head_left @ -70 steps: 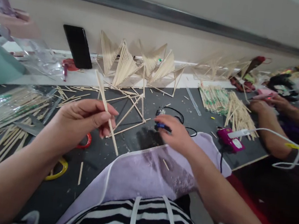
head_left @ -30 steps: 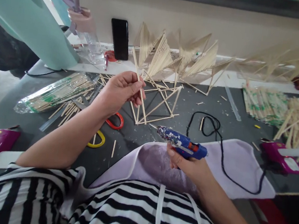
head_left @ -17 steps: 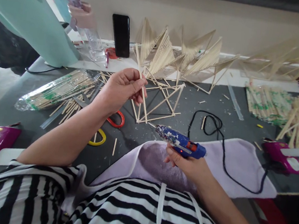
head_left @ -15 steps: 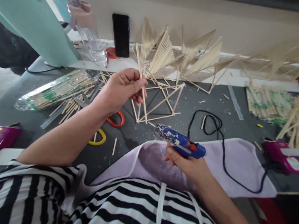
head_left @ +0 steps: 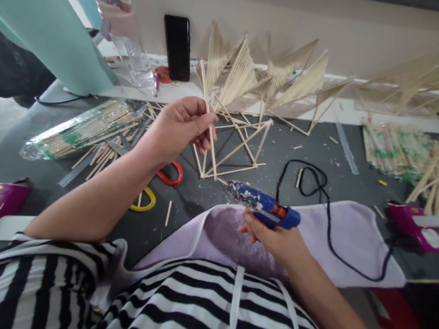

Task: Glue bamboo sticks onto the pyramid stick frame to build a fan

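Between thumb and fingers, my left hand [head_left: 186, 126] pinches a long thin wooden stick [head_left: 212, 152], held at a steep slant. My right hand [head_left: 271, 234] is wrapped round a blue glue gun [head_left: 264, 205] spotted with white residue. The gun's nozzle points left and is at or very near the stick's lower end; whether they touch I cannot tell. Just behind lies a frame of joined sticks [head_left: 241, 145] on the dark grey table [head_left: 324, 150], partly hidden by my left hand.
Scissors with red [head_left: 171, 174] and yellow handles lie beside my left forearm. Bagged sticks [head_left: 80, 130] are at left, more bundles [head_left: 396, 147] at right. Stick models [head_left: 241, 74], a phone [head_left: 177, 49] and a bottle [head_left: 126, 38] stand behind. A black cord [head_left: 329, 224] crosses a lilac cloth [head_left: 349, 242].
The glue gun in my right hand has shifted very slightly left. My left hand still holds the stick in nearly the same place. The whole view has moved a little.
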Tool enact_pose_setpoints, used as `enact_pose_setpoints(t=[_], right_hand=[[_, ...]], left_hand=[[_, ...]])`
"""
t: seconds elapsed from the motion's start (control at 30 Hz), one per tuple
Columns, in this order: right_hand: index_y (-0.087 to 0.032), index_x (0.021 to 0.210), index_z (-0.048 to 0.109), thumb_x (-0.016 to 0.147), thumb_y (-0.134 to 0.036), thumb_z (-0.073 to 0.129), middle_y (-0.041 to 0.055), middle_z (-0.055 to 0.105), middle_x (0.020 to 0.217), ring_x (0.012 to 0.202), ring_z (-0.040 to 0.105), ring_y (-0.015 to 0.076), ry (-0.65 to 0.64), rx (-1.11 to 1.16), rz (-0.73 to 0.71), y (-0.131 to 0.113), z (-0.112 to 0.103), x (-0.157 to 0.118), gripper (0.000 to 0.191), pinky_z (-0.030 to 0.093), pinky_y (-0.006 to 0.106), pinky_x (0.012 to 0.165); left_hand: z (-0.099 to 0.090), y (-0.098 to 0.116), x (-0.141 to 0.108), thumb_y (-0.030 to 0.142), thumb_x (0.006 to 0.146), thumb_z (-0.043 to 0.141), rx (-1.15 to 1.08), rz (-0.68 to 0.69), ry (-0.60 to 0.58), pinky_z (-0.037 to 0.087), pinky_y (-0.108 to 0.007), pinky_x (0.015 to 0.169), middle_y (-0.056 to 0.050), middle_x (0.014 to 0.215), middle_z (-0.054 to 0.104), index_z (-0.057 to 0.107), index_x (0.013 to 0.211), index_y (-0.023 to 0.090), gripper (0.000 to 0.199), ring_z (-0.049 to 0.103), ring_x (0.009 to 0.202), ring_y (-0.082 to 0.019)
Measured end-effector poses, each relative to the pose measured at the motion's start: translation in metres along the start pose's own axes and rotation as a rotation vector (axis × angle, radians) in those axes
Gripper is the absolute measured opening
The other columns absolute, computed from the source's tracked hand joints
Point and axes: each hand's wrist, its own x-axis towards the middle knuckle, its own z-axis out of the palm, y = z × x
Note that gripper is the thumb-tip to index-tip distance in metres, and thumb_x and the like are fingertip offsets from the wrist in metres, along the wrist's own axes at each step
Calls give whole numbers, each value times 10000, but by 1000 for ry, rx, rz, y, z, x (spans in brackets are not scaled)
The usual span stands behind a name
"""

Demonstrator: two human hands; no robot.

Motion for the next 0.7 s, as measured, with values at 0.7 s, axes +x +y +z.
enact_pose_setpoints(t=[0.7], right_hand=[[-211, 775, 607, 736, -380, 706, 3, 662, 593, 496, 597, 153, -19, -138, -72, 0, -2, 0, 200, 491, 265, 466]], left_hand=[[-2, 2, 0, 229, 875, 589, -17, -37, -5, 474, -178, 445, 8, 657, 625, 551, 806, 178, 94, 563, 448, -64]])
